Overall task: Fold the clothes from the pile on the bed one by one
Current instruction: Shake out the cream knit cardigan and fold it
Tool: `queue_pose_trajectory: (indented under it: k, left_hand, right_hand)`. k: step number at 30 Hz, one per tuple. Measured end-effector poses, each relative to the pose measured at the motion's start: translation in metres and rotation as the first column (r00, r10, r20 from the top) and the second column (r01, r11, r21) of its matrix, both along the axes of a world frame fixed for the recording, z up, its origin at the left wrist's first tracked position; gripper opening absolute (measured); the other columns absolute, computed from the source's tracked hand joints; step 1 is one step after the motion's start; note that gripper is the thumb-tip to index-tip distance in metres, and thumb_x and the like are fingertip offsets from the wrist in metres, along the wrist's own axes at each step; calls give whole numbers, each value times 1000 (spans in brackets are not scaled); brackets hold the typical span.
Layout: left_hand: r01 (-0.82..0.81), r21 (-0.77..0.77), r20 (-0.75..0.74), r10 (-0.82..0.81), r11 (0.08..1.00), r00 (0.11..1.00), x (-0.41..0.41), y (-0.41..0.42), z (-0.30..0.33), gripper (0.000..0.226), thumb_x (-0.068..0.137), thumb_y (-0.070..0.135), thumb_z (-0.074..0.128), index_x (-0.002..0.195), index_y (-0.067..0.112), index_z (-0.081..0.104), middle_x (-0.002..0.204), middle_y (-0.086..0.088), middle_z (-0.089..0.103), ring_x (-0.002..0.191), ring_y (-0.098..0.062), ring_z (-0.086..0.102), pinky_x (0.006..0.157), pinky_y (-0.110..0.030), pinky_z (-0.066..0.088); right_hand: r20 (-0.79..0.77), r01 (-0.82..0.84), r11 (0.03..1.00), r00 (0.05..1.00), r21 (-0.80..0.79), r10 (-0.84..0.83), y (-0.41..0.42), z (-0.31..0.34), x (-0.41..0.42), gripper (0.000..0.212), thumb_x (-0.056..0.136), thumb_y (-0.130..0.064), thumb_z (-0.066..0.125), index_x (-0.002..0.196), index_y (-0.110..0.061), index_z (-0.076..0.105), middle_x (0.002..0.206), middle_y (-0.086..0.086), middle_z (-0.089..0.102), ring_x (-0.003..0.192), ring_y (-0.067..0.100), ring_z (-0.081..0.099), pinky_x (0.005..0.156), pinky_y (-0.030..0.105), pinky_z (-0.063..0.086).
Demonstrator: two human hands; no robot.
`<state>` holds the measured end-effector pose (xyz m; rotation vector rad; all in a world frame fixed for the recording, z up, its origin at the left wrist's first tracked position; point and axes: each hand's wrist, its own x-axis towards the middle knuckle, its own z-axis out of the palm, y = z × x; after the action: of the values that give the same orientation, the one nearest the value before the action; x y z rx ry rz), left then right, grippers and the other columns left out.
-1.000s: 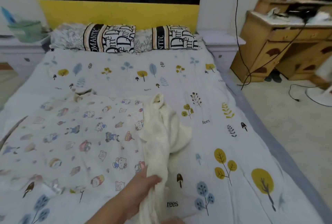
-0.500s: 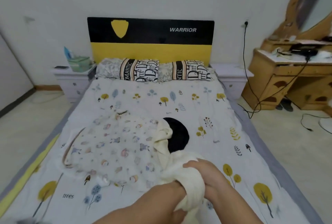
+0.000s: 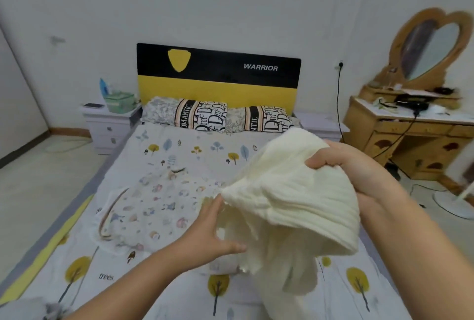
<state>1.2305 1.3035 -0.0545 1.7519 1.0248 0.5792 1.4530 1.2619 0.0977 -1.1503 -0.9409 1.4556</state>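
1. The cream cloth point(image 3: 289, 191) I am folding is soft and pale yellow-white. It has thin lines running across it, like ribs. It is bunched up and puffy at the top, and the rest hangs down in loose folds.
2. The cloth is up in the air over the bed point(image 3: 179, 148), at about 4 o'clock from the middle of the bed. Its bottom part droops toward the sheet near me. I cannot tell if it touches the sheet.
3. My right hand point(image 3: 341, 163) is at the cloth's 2 o'clock side, at the top edge. My fingers are curled shut and squeeze a bunch of the cloth.
4. My left hand point(image 3: 213, 227) is at the cloth's 8 o'clock side, lower down. My fingers are together and point up along the cloth's edge, and my thumb sticks out to the right, under the cloth. The hand touches the cloth, but I cannot tell if it really pinches it.
5. My right arm comes in from the bottom right and bends up to the cloth. My left arm comes in from the bottom left and reaches across the bed.
6. A shirt with little cartoon pictures point(image 3: 151, 207) lies flat on the bed at 9 o'clock from my left hand, just beside it.
7. Two pillows point(image 3: 202, 117) lie at the bed's 12 o'clock end, under the black and yellow headboard point(image 3: 218, 78).
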Motion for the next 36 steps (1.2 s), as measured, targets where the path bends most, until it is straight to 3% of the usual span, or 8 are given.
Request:
queue_pose_trajectory:
  k: [4,7,11,19,26,31,34,36]
  left_hand:
    - [-241,244,26,242,939,970,16,11,18,29,77,36,74,97,48,56,119,11,45,118,-10,39,98,-25,36]
    - [-323,391,-71,379,862,923,10,23,37,27,87,15,58,71,35,48,100,5,46,103,-15,37,77,-22,27]
    - [-403,100,121,390,910,913,-10,35,63,20,95,14,41,77,19,49,70,-3,51,62,-19,45,54,-28,32]
    - [-385,-150,395,412,911,821,-26,37,119,15,93,12,45,85,15,58,64,-2,59,52,-12,56,43,-23,41]
    - [-251,-117,364,277,961,889,-40,23,140,18,95,9,44,81,14,55,66,-4,59,49,-11,57,44,-21,47]
    - [-135,-144,451,186,980,873,-31,15,155,19,93,8,43,80,14,56,58,-1,60,48,-12,56,42,-21,46]
    - [-83,-127,466,134,988,875,-19,12,159,20,93,8,44,79,14,57,59,-2,56,48,-13,52,45,-22,43]
    - [-69,-114,459,114,991,881,-11,10,159,18,93,8,45,80,13,56,60,-3,54,48,-13,50,45,-23,42]
  right_hand:
    - [-14,13,1000,1000,-27,-13,-14,27,-4,28,60,1,51,80,2,71,78,19,70,63,32,69,55,45,56]
    - [-27,55,990,998,-134,-59,-20,30,6,26,62,-3,53,76,6,73,86,22,71,68,35,70,59,51,55]
    - [35,159,958,987,-238,-155,-24,17,19,37,64,-2,54,99,6,65,99,24,69,77,37,69,64,48,58]
    - [345,282,904,924,-321,-166,-25,-37,15,24,83,6,55,107,6,62,102,25,67,91,38,64,72,42,53]
    - [616,289,947,774,-139,-146,-21,-53,8,12,80,4,59,90,1,64,88,21,68,76,31,63,68,36,51]
    - [882,210,969,422,132,-211,-16,-69,-29,26,88,-25,54,114,-21,54,113,1,54,107,22,53,90,36,44]
    - [663,84,921,669,380,-334,-31,-67,-77,48,79,-56,56,122,-44,39,127,-15,44,117,-1,42,91,26,40]
    - [660,-12,914,696,405,-283,-36,-70,-104,70,65,-62,64,125,-50,31,125,-24,38,113,-11,38,88,20,37]
